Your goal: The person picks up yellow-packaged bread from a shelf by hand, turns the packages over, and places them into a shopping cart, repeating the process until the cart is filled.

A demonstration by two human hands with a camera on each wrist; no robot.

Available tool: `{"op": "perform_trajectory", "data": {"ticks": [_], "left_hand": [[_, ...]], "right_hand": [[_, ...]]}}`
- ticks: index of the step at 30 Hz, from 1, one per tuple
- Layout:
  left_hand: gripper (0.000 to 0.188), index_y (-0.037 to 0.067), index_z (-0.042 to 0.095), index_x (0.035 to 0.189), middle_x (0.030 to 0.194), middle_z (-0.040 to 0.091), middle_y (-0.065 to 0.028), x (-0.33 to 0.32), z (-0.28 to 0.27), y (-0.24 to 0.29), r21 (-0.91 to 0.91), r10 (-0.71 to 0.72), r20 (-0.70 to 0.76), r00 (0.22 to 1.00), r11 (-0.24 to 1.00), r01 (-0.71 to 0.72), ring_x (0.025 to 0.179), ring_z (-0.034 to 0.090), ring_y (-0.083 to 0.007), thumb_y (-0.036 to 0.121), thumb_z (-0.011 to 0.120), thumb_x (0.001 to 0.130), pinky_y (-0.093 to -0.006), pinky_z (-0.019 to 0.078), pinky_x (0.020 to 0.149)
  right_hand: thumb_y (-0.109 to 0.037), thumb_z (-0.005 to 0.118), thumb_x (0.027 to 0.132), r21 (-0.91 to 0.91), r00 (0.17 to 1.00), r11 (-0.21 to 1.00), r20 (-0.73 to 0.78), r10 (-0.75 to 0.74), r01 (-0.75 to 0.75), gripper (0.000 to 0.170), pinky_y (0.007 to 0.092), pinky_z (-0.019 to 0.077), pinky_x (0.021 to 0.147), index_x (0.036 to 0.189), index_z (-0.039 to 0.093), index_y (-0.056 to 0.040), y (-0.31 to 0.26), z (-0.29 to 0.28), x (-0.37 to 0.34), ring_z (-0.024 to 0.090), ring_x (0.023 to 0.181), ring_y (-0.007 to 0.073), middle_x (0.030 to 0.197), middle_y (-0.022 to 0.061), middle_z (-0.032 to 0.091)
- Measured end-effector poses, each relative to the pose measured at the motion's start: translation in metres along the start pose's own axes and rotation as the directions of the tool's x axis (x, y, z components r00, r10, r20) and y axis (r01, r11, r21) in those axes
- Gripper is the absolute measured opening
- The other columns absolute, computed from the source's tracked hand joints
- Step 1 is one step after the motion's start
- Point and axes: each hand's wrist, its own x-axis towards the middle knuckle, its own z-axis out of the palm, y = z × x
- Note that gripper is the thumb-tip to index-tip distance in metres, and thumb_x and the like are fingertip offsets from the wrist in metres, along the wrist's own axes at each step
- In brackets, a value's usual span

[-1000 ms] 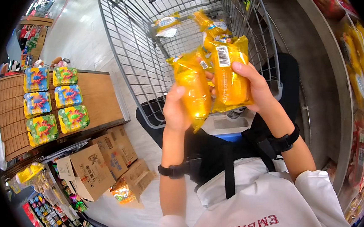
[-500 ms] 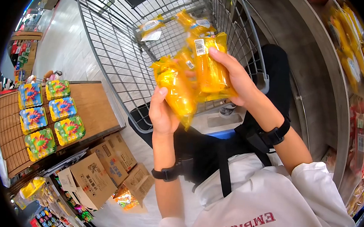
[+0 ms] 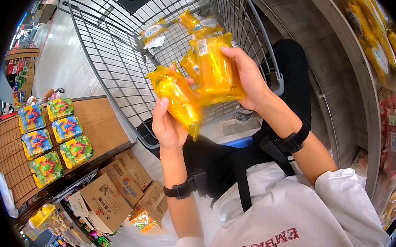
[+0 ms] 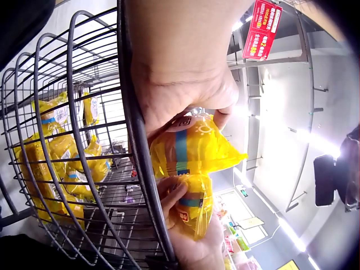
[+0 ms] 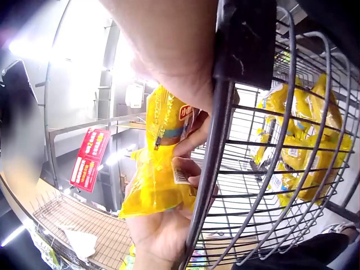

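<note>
In the head view the left hand (image 3: 168, 127) grips a shiny yellow packet (image 3: 177, 99), thumb on its near side. Beside it the right hand (image 3: 248, 79) holds another yellow packet (image 3: 220, 72) with a barcode label, thumb on top. Both packets are over the near end of a wire shopping cart (image 3: 276, 85). Several more yellow packets (image 3: 202, 25) lie inside the cart. The left wrist view shows the two held packets (image 4: 194, 149) (image 4: 194, 205) close together outside the cart's wires. Fingers of both hands curl round them in the right wrist view.
At the left a wooden display (image 3: 104, 119) carries several colourful packs (image 3: 77, 151). Cardboard boxes (image 3: 105, 199) stand on the floor below it. Shelving with yellow and red packets (image 3: 392, 141) runs along the right. The person's legs are beside and below the cart's near end.
The head view has shifted, so the cart and hands appear further left. Both hands still hold their packets, which have moved slightly apart at the top.
</note>
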Motion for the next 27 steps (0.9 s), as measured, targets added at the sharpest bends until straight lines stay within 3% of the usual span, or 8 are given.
{"op": "perform_trajectory", "data": {"ticks": [8,11,13,16,23,25,27], "left_hand": [[0.066,0.003,0.029,0.148,0.124,0.055,-0.0169,0.0005,-0.0029,-0.0010,0.001,-0.003,0.005,1.000,1.000,0.003,0.113,0.054,-0.0245,0.031,0.048,0.092,-0.0396,0.0434,0.100],[0.065,0.003,0.030,0.148,0.124,0.055,-0.0171,0.0006,-0.0014,-0.0013,-0.017,-0.002,-0.006,1.000,1.000,0.002,0.114,0.054,-0.0252,0.031,0.049,0.091,-0.0402,0.0432,0.101],[0.069,0.004,0.028,0.147,0.126,0.053,-0.0165,0.0010,-0.0012,-0.0020,0.070,-0.001,-0.030,1.000,0.998,0.003,0.111,0.055,-0.0296,0.040,0.048,0.091,-0.0428,0.0487,0.088],[0.070,0.004,0.028,0.147,0.126,0.053,-0.0164,0.0018,-0.0016,-0.0029,0.084,0.005,-0.026,1.000,0.996,-0.003,0.111,0.056,-0.0295,0.040,0.048,0.091,-0.0430,0.0491,0.088],[0.070,0.004,0.028,0.147,0.126,0.053,-0.0167,0.0027,-0.0002,-0.0029,0.071,-0.003,-0.013,1.000,0.997,0.004,0.111,0.056,-0.0294,0.040,0.049,0.091,-0.0429,0.0491,0.089],[0.067,0.003,0.030,0.147,0.124,0.055,-0.0173,0.0020,0.0019,-0.0021,-0.016,-0.009,0.002,1.000,1.000,0.009,0.110,0.057,-0.0259,0.031,0.052,0.090,-0.0396,0.0460,0.098],[0.065,0.003,0.031,0.146,0.124,0.055,-0.0172,0.0025,0.0021,-0.0022,-0.033,-0.009,0.016,1.000,0.999,0.010,0.111,0.056,-0.0257,0.031,0.051,0.090,-0.0393,0.0453,0.098]], "right_hand": [[-0.034,0.058,0.093,0.010,1.000,1.000,0.006,-0.029,0.029,0.037,0.0342,0.0536,0.081,0.117,0.051,-0.0067,-0.0024,-0.0005,-0.0008,0.065,0.092,0.0172,0.102,0.0071,0.063],[-0.028,0.062,0.091,0.007,0.993,0.993,0.027,-0.116,0.116,0.036,0.0342,0.0540,0.081,0.118,0.050,-0.0077,-0.0009,-0.0040,0.0043,0.065,0.092,0.0171,0.102,0.0060,0.062],[-0.028,0.065,0.090,-0.001,0.989,0.992,0.073,-0.127,0.127,0.038,0.0344,0.0541,0.082,0.119,0.049,-0.0077,-0.0010,-0.0072,0.0057,0.065,0.092,0.0168,0.102,0.0056,0.061],[-0.029,0.067,0.089,-0.035,0.988,0.988,0.053,-0.147,0.149,0.041,0.0339,0.0539,0.083,0.119,0.048,-0.0074,-0.0032,-0.0039,0.0023,0.064,0.093,0.0165,0.102,0.0056,0.061],[-0.030,0.069,0.089,-0.087,0.983,0.980,0.069,-0.171,0.177,0.045,0.0332,0.0535,0.084,0.121,0.048,-0.0070,-0.0046,-0.0059,0.0018,0.063,0.097,0.0158,0.105,0.0061,0.060],[-0.030,0.069,0.088,-0.093,0.979,0.976,0.079,-0.190,0.197,0.047,0.0332,0.0535,0.085,0.122,0.047,-0.0068,-0.0041,-0.0057,0.0011,0.063,0.099,0.0161,0.105,0.0063,0.059],[-0.030,0.070,0.088,-0.092,0.976,0.973,0.081,-0.202,0.210,0.048,0.0333,0.0534,0.085,0.122,0.046,-0.0060,-0.0039,-0.0051,0.0007,0.063,0.099,0.0161,0.106,0.0074,0.059]]}}
